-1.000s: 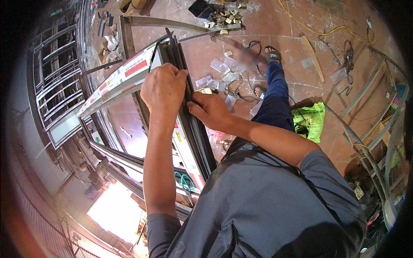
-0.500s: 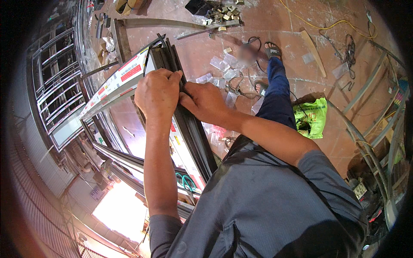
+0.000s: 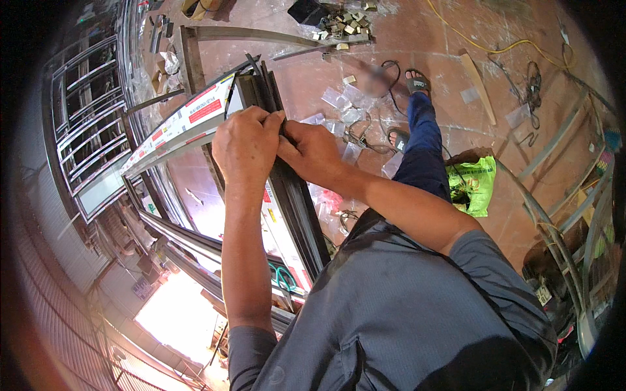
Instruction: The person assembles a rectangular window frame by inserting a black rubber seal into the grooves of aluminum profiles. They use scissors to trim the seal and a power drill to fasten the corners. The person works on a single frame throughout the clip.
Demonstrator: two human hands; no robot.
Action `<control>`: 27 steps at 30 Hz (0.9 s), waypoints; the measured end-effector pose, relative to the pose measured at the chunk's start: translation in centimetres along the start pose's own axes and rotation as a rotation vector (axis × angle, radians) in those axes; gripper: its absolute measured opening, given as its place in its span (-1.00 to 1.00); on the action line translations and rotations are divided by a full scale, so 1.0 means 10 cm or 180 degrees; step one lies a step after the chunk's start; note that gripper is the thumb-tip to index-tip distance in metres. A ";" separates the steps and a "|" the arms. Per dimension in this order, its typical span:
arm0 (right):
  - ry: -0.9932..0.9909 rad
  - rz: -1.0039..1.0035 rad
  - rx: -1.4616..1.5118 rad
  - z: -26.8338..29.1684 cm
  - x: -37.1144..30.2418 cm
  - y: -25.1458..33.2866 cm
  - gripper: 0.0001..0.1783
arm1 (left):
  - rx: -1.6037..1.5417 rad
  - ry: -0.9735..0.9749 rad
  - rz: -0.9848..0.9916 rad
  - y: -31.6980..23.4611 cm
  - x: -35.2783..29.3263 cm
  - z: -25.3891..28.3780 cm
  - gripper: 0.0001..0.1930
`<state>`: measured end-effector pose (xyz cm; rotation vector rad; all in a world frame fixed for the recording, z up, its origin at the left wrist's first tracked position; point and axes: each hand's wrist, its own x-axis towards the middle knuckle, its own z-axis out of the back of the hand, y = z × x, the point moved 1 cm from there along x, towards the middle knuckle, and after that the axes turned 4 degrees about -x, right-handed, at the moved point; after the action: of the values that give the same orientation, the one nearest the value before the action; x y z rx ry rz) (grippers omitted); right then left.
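Note:
Close together at the upper corner of a metal frame, both hands press on its dark edge. My left hand has its fingers closed over a thin black strip on the dark profile. Right beside it, my right hand pinches the same strip between thumb and bent fingers; the fingertips are mostly hidden. Another side of the frame runs off to the left, covered in white film with red labels. Teal-handled scissors lie by the frame, near my left forearm.
Clear plastic bags and cables litter the tiled floor. A person's leg in blue trousers and a sandal stands to the right, beside a bright green bag. Small metal pieces are heaped at the top; metal racks stand left.
The whole view has shifted slightly to the right and down. Both hands stay at the same corner, and their grip looks nearly the same.

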<state>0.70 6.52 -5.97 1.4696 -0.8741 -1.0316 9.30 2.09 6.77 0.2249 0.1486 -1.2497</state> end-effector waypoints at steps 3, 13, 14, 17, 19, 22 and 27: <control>0.0108 -0.0130 0.0105 0.02 0.01 -0.05 -0.59 | -0.0217 -0.0086 -0.0053 0.02 -0.02 0.01 -0.67; 0.0021 0.0108 0.0029 0.06 0.10 0.00 -0.62 | -0.0730 -0.0248 -0.0144 0.13 -0.01 -0.03 -0.73; -0.0026 0.0117 0.0141 0.05 0.10 -0.02 -0.61 | -0.0710 -0.0261 -0.0172 0.13 -0.02 -0.03 -0.74; -0.0051 0.0274 0.0302 0.03 0.18 -0.08 -0.61 | -0.0696 -0.0284 -0.0204 0.11 -0.02 -0.04 -0.76; -0.0041 0.0224 0.0283 0.00 0.20 -0.08 -0.61 | -0.0745 -0.0286 -0.0155 0.09 -0.02 -0.03 -0.78; -0.0037 -0.0088 0.0144 -0.02 0.18 -0.02 -0.60 | -0.0765 -0.0364 -0.0197 0.10 -0.05 -0.07 -0.75; 0.0112 -0.0298 0.0567 0.05 0.21 -0.02 -0.60 | -0.0825 -0.0640 -0.0387 0.13 -0.06 -0.11 -0.74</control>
<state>1.01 4.44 -6.51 1.6872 -0.8975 -1.0138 10.33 3.35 5.96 -0.1355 0.1505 -1.3514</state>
